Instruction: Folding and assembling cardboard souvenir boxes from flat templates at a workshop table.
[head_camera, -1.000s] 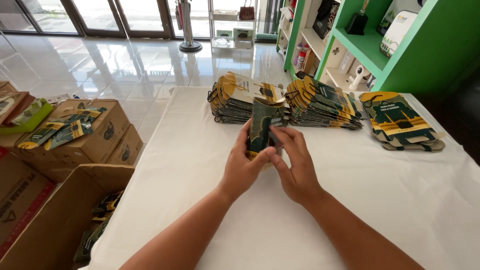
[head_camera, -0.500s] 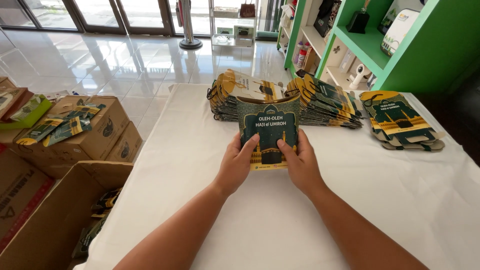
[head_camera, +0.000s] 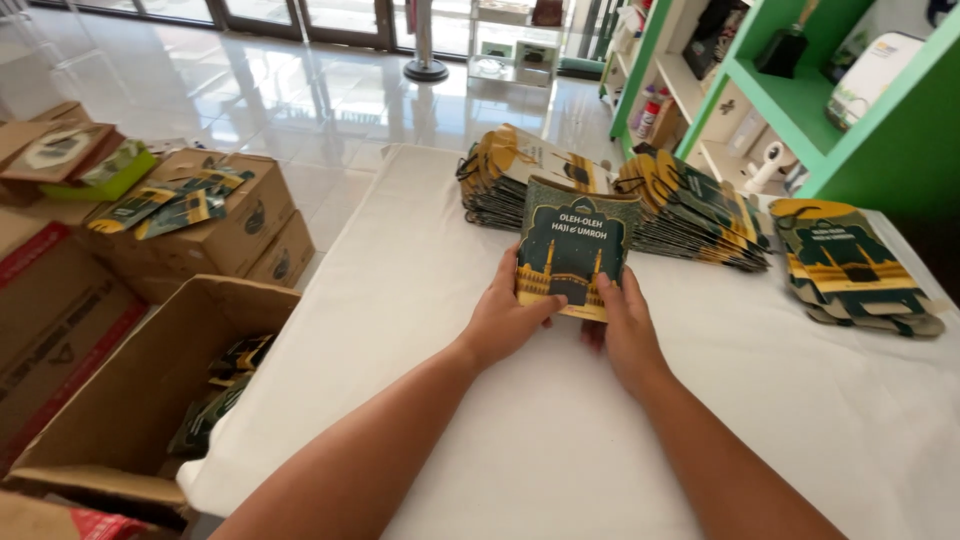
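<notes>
Head view: a person's two bare arms reach out over a table with a white cloth (head_camera: 420, 330).
Left hand: the left hand (head_camera: 505, 320) grips the lower left edge of a dark green paper bag (head_camera: 572, 245), thumb laid across its front near the bottom corner.
Right hand: the right hand (head_camera: 628, 330) holds the lower right edge of the same bag, thumb on the front, the other fingers hidden behind or under it.
Bag: it stands tilted up towards the person, printed front showing, its bottom edge at or just above the cloth, about mid-table and just in front of the stacks.
Stacks: a left stack of flat bags (head_camera: 510, 175) lies right behind the held bag; a middle stack (head_camera: 700, 210) lies fanned out beside it; a smaller right stack (head_camera: 855, 265) lies apart towards the table's right edge.
Floor, left side: an open cardboard box (head_camera: 120, 400) sits beside the table with a few bags in it; closed boxes (head_camera: 225, 215) stand further back, with loose bags on top.
Background: green shelves (head_camera: 800, 110) rise behind the table's right end, and a shiny tiled floor (head_camera: 300, 90) runs towards glass doors.
</notes>
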